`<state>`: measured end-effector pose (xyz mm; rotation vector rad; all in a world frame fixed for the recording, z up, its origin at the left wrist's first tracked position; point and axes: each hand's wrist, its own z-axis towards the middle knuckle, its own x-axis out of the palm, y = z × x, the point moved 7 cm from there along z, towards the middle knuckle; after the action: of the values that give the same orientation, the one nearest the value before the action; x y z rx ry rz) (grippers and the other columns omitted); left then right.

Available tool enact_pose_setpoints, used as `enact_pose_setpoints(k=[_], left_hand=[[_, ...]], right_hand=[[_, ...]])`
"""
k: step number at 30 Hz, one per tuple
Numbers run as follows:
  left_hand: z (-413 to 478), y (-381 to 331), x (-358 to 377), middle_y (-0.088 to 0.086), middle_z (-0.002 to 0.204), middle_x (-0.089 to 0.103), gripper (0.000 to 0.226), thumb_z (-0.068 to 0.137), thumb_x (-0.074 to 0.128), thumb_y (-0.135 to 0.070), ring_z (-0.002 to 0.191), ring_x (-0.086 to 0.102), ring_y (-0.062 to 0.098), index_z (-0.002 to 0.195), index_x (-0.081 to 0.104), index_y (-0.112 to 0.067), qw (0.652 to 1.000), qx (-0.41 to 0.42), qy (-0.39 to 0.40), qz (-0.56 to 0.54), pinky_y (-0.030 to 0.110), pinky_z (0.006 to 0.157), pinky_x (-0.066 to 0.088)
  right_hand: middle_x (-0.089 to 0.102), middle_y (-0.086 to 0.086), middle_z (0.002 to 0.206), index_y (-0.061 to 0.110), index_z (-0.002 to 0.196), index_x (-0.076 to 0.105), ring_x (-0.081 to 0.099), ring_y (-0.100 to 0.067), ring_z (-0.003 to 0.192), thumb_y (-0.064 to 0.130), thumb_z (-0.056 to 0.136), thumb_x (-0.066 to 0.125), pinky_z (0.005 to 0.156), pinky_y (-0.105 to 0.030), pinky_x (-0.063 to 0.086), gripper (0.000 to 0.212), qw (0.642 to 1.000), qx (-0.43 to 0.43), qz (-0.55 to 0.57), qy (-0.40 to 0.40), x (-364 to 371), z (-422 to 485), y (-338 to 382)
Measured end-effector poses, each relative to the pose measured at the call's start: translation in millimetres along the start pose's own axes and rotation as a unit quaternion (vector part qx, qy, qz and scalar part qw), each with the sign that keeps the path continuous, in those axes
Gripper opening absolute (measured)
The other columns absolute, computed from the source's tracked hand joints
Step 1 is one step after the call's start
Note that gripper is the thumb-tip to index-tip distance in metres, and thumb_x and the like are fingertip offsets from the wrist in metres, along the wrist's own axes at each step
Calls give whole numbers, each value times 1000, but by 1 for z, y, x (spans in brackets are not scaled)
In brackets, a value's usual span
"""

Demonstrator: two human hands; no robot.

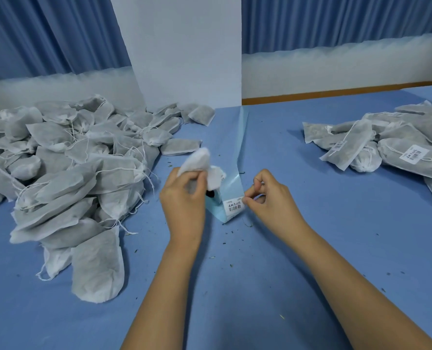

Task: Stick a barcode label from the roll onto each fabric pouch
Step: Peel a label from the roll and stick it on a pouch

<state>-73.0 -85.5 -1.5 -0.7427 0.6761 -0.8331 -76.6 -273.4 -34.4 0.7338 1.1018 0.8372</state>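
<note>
Right hand (270, 198) pinches a corner of the label (234, 206) on the roll (215, 207). Left hand (184, 198) grips a pouch (196, 160) just above it. Big left pile (58, 160) has no labels yet, so lots is left. Smaller right pile (399, 150) is done. Between the piles the table (260, 274) has room to move

Count as observed:

- Blue-covered desk (260, 286): one.
- Bare hands: two, left hand (184, 198) and right hand (270, 195).
- Single grey-white fabric pouch (197, 160), apart from the heaps: one.
- Left heap of unlabelled grey drawstring pouches (66, 173): several dozen, overlapping, exact figure not obtainable.
- Right heap of labelled grey pouches (399, 147): about ten in view, at least three labels showing.
- Pale blue translucent backing strip (235, 157): one.
- White barcode label (234, 206) on that strip: one.
</note>
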Motion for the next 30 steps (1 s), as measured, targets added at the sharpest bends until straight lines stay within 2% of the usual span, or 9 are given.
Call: enact_pose_setpoints(k=[2,4,8,10,13,16,24,28,30], left_hand=[[3,9,-13,1,93,72,9,87,67,-11,79,58,-8,85,76,-11,993,-74,-61,-68,4,77,38],[3,15,-20,-3,96,73,10,88,67,-14,85,62,-4,83,75,-17,975,-135,-94,-150,7,81,42],[-2,13,-11,-8,95,73,17,88,69,-17,88,64,-1,76,73,-28,964,-175,-40,-195,12,83,47],[-9,8,3,-8,93,73,21,86,70,-15,86,65,-2,72,73,-30,968,-174,13,-181,11,81,46],[-15,-1,15,-15,84,73,25,84,72,-10,84,65,-6,68,73,-29,970,-149,61,-184,5,74,42],[-20,-6,22,-18,80,73,26,84,72,-8,86,65,-4,67,74,-28,967,-127,104,-196,5,74,42],[-23,-1,34,-23,93,73,5,81,77,-21,95,64,-9,84,77,-24,946,-169,178,-213,5,79,45],[-25,5,35,-18,100,73,7,85,73,-29,94,64,-7,86,78,-24,932,-210,177,-236,6,73,45],[-21,5,31,-17,99,73,10,87,70,-20,92,64,-8,85,78,-27,933,-201,166,-247,4,72,43]], right_hand=[[66,-12,71,18,71,41,51,-10,53,-2,82,63,58,-18,42,32,997,42,58,-18,-3,3,-8],[62,-11,62,12,68,48,56,-11,50,-6,82,63,59,-21,44,28,987,91,128,-46,-7,6,-18],[62,-6,76,5,77,60,58,-16,64,5,84,67,71,-28,45,10,977,154,116,-86,-15,10,-32],[59,-1,88,11,79,61,52,-13,71,17,86,68,72,-23,39,12,986,111,33,-119,-28,8,-22],[61,14,75,17,79,64,50,-8,65,22,87,68,66,-18,39,10,988,30,135,-68,-28,4,4],[63,14,72,18,84,68,52,-8,62,9,82,72,63,-17,44,10,979,8,204,3,-15,-3,19],[60,-3,78,16,71,68,48,-13,70,2,80,71,68,-18,40,17,978,-13,208,-17,-29,-1,22],[59,14,64,19,73,65,45,-4,58,2,84,66,58,-12,37,21,968,-11,245,-44,-48,2,19],[60,11,62,19,76,64,45,-6,55,2,87,63,55,-14,37,21,957,-17,286,-52,-56,3,18]])
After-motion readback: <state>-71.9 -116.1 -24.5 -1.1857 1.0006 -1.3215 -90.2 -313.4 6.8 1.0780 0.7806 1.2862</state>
